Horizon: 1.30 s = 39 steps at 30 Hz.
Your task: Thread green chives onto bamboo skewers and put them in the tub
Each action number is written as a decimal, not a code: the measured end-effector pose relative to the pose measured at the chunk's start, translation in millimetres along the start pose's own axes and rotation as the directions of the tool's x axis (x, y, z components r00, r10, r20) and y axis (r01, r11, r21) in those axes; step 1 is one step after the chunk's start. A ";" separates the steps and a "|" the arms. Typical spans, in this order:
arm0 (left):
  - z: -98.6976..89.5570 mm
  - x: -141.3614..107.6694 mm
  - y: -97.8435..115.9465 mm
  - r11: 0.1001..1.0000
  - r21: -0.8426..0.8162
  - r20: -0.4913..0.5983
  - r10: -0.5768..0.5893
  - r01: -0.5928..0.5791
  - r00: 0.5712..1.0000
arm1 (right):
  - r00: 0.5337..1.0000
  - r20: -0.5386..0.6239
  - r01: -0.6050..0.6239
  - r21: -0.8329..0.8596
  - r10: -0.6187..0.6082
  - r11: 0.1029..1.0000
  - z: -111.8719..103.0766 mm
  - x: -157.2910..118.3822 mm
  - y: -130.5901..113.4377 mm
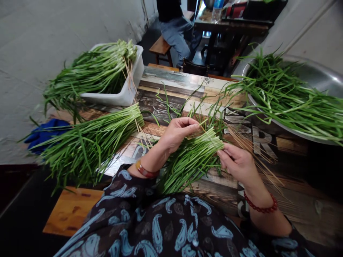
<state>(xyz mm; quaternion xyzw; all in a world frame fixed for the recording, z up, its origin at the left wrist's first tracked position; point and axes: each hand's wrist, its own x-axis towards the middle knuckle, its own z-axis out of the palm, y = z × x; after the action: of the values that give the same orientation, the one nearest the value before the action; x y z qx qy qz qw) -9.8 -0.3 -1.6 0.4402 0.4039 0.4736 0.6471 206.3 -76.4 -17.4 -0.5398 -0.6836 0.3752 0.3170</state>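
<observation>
In front of my body lies a flat row of green chives (187, 160), their pale cut ends lined up toward the far right. My left hand (175, 134) is closed in a pinch at the left end of the row, with a chive stalk poking out past the fingertips. A thin bit of skewer seems to show just there. My right hand (237, 162) pinches the right end of the same row by the cut ends; its fingertips hide exactly what lies between them. Loose bamboo skewers (252, 153) fan out beside my right hand.
Skewered chives (93, 142) lie at the left, near a blue glove (48, 134). Behind them a white bin (120, 98) holds more. At right, a metal basin (318, 76) is heaped with loose chives (284, 89). Beyond the wooden table (184, 82) sits a person (177, 32).
</observation>
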 end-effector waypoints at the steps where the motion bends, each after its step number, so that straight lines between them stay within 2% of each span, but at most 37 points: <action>1: -0.3 0.0 -0.1 1.000 -0.009 0.002 -0.006 0.006 1.000 | 1.000 0.004 -0.010 0.008 0.010 1.000 0.3 -0.4 0.8; 6: -1.8 0.5 -0.7 0.998 -0.035 0.014 -0.054 0.054 0.998 | 0.999 0.010 -0.036 0.031 0.036 0.999 0.5 -1.6 2.2; 16: 3.0 -2.3 -0.4 0.994 0.034 0.075 -0.105 0.102 0.992 | 0.999 0.013 -0.050 0.045 0.049 0.998 6.0 1.2 6.0; 18: 2.8 -2.6 -0.6 0.994 0.074 0.105 -0.088 0.081 0.991 | 0.999 0.007 -0.041 0.038 0.041 0.998 7.2 2.5 5.6; 23: -1.7 -1.3 3.8 0.973 0.217 0.127 0.051 -0.078 0.991 | 1.000 0.013 -0.024 0.051 0.023 0.998 7.8 5.5 0.9; 25: -2.0 -1.7 5.3 0.976 0.212 0.174 0.012 -0.049 0.985 | 1.000 0.017 -0.010 0.075 0.009 0.997 7.5 6.5 -1.3; 28: -1.7 -3.0 4.6 0.975 0.218 0.292 -0.108 0.044 0.950 | 1.000 0.018 0.003 0.098 -0.005 0.995 5.5 8.2 -2.1; 30: -3.2 -2.7 3.0 0.967 0.246 0.297 -0.142 0.068 0.944 | 1.000 0.010 0.009 0.097 -0.011 0.995 2.0 9.1 -0.2; 34: -10.1 1.4 0.0 0.967 0.241 0.190 -0.126 0.078 0.974 | 0.996 -0.045 0.081 -0.011 -0.082 0.997 -7.9 9.9 6.7; 39: -12.5 4.3 -1.1 0.968 0.227 0.188 -0.149 0.104 0.971 | 0.938 -0.213 0.225 -0.221 -0.272 0.949 -12.9 11.1 12.1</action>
<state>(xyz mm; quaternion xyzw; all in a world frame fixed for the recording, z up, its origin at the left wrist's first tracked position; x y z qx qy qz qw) -20.2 6.0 -6.6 0.5270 0.4119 0.3371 0.6625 220.8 -61.8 -20.7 -0.5183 -0.7364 0.1954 0.3885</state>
